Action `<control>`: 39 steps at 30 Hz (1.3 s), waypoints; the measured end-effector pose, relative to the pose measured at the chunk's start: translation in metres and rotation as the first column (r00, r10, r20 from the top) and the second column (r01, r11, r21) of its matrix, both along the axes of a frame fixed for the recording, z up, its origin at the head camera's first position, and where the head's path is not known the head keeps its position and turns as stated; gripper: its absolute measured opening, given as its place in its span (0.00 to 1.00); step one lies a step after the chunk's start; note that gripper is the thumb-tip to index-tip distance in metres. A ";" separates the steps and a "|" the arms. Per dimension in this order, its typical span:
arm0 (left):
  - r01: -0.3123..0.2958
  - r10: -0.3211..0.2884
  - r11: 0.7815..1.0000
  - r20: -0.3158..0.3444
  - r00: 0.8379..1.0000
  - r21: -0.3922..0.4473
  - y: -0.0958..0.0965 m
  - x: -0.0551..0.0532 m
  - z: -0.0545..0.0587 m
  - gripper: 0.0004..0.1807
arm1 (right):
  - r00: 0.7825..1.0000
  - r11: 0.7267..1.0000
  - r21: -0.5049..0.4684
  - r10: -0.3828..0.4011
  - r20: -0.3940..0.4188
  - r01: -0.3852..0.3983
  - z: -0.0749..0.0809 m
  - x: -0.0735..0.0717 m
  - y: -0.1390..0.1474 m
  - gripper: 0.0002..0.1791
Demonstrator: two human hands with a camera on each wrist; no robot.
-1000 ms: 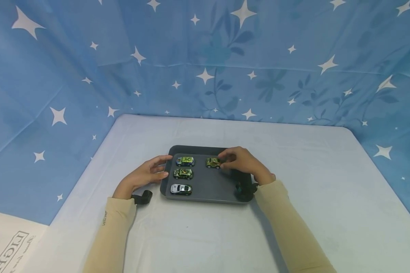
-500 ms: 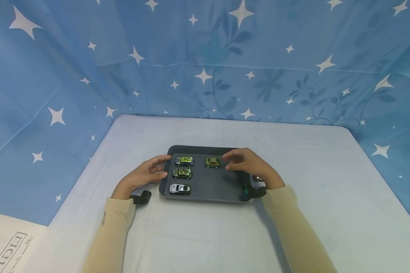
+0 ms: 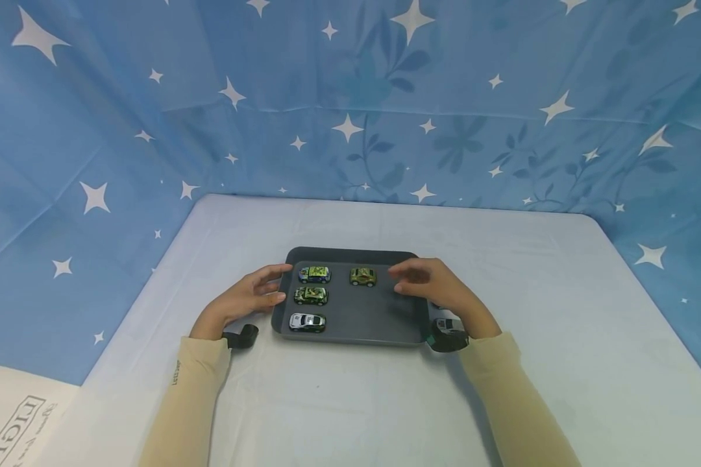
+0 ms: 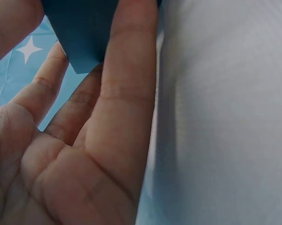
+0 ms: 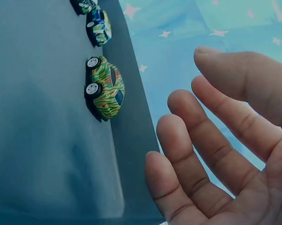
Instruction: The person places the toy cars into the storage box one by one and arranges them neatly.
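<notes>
A dark grey tray (image 3: 356, 338) lies on the table, with a column of three toy cars at its left: a blue-and-yellow toy car (image 3: 314, 274), a camouflage toy car (image 3: 311, 296) and a silver toy car (image 3: 307, 322). A green-patterned toy car (image 3: 363, 277) stands farther right near the back wall; the right wrist view shows its stripes and white wheels. My left hand (image 3: 248, 295) rests at the tray's left rim, fingers fairly straight. Over the right end of the tray hovers my right hand (image 3: 435, 282), fingers spread and holding nothing.
Partly hidden by my right wrist, a pale toy car (image 3: 447, 325) sits on the white table (image 3: 327, 402) just right of the tray. A blue starry cloth (image 3: 304, 78) hangs behind and to the sides. Printed paper (image 3: 23, 415) lies at the lower left.
My right hand has drawn back to the right from the green-patterned car, which stays in place on the tray. The left hand keeps its spot at the rim.
</notes>
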State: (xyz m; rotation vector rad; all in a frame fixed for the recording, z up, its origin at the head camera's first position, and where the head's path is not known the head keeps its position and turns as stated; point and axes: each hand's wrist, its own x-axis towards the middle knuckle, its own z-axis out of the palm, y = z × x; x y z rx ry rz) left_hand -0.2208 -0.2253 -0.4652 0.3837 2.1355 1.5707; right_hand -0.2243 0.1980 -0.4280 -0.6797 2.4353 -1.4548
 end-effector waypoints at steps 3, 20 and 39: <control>-0.001 0.001 1.000 0.005 1.000 -0.002 0.000 0.000 0.000 0.41 | 1.000 1.000 -0.028 -0.009 -0.005 0.009 -0.001 0.004 0.003 0.19; 0.009 -0.009 1.000 -0.005 1.000 0.005 0.000 -0.002 0.000 0.41 | 0.998 0.997 -0.051 -0.060 -0.031 0.059 0.002 0.023 0.024 0.19; 0.017 -0.017 1.000 -0.016 1.000 -0.006 -0.001 0.000 -0.001 0.42 | 0.994 0.996 0.001 -0.085 -0.074 0.085 0.006 0.030 0.048 0.18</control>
